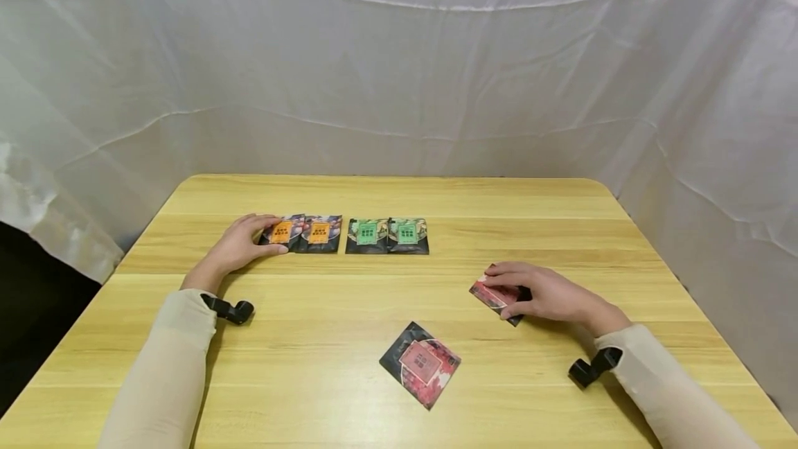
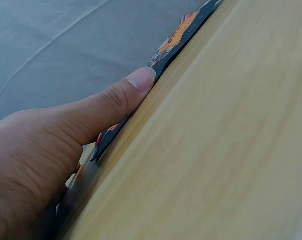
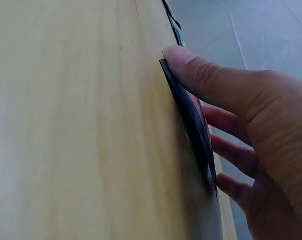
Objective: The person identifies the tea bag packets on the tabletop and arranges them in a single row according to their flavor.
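The left hand (image 1: 240,247) rests on the far-left flat dark foil sachet with an orange label (image 1: 282,232), thumb extended along its near edge and fingers laid over its left side; the left wrist view shows the thumb (image 2: 116,100) pressed against the sachet's thin edge, a contact that appears to steady or align it rather than lift it. This sachet lies touching a second orange-labelled dark sachet (image 1: 321,233), and just beside that pair sit two dark sachets with green labels (image 1: 387,235), also touching, all four forming one row across the far half of the light wooden tabletop (image 1: 561,227), apparently grouped by label colour. The right hand (image 1: 548,293) grips a dark sachet with a red label (image 1: 495,294) at the right of the tabletop, fingers curled over its top face and thumb at its near edge; the right wrist view shows the sachet (image 3: 190,120) bowed slightly and tilted up off the wood, which suggests thin, flexible film. Another red-labelled dark sachet (image 1: 420,364) lies flat and rotated near the front centre, well apart from the row. The tabletop shows a smooth, pale grain. Creased white fabric (image 1: 399,75) forms the backdrop behind the tabletop.
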The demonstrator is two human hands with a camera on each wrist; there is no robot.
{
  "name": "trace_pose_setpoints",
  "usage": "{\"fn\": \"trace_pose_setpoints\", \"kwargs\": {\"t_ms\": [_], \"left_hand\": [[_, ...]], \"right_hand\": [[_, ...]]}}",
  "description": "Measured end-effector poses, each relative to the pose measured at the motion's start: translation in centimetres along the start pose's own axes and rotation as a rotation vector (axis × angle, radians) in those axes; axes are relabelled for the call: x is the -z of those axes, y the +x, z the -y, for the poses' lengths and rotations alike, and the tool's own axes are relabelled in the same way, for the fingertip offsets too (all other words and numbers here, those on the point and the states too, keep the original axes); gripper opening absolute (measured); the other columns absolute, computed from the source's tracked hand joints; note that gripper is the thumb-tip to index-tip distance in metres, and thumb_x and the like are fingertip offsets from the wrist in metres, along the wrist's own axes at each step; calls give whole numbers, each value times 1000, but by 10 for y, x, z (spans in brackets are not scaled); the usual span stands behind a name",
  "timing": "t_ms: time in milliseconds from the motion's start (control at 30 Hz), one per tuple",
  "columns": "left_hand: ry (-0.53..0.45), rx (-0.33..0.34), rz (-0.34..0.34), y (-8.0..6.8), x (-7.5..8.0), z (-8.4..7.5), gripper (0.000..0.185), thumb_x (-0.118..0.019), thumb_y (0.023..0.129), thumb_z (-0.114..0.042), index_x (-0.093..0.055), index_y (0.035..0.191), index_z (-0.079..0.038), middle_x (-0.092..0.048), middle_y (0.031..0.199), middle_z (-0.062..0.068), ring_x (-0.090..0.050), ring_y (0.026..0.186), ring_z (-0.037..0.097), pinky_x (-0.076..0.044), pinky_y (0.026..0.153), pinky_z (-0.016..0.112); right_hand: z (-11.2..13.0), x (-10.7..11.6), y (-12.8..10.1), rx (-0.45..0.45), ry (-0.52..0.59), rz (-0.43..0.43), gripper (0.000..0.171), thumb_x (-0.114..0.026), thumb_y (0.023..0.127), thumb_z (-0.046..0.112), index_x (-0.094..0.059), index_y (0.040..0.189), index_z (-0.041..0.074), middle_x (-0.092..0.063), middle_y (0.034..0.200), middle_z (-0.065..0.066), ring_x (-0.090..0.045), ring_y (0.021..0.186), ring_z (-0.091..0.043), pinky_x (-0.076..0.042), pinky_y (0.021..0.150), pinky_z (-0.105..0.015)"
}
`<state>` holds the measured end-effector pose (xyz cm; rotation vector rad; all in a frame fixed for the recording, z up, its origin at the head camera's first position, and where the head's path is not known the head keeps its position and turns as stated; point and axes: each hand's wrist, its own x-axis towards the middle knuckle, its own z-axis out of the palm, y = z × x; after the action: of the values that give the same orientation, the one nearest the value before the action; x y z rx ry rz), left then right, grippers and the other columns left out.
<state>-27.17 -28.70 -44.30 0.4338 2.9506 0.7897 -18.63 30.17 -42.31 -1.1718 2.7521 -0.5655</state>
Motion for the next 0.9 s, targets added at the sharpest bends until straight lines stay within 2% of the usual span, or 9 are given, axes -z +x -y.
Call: {"fn": "trace_pose_setpoints", "kwargs": {"t_ms": [300, 733, 900], "left_hand": [[-3, -2, -7, -1, 0, 0, 89, -69, 82, -60, -42, 149, -7, -35, 152, 23, -13, 142, 49, -13, 110, 68], [0, -18, -6, 0, 0, 0, 88, -70, 83, -58, -41, 149, -6, -35, 151, 23, -14, 142, 50, -14, 110, 68], [4, -18, -3, -1, 0, 0, 88, -70, 84, -57, -41, 149, -6, -36, 151, 24, -14, 142, 50, -14, 110, 67]], "right_hand": [[1, 0, 16, -55, -19, -29, 63, -71, 84, 52, -61, 136, 20, -51, 143, -6, -46, 132, -31, -40, 104, -53], [1, 0, 46, -124, -58, -55, 62, -72, 84, 50, -62, 134, 15, -55, 137, -10, -49, 127, -34, -39, 105, -54], [0, 1, 60, -125, -71, -69, 62, -74, 84, 48, -62, 133, 11, -58, 134, -11, -52, 124, -33, -41, 103, -53]]}}
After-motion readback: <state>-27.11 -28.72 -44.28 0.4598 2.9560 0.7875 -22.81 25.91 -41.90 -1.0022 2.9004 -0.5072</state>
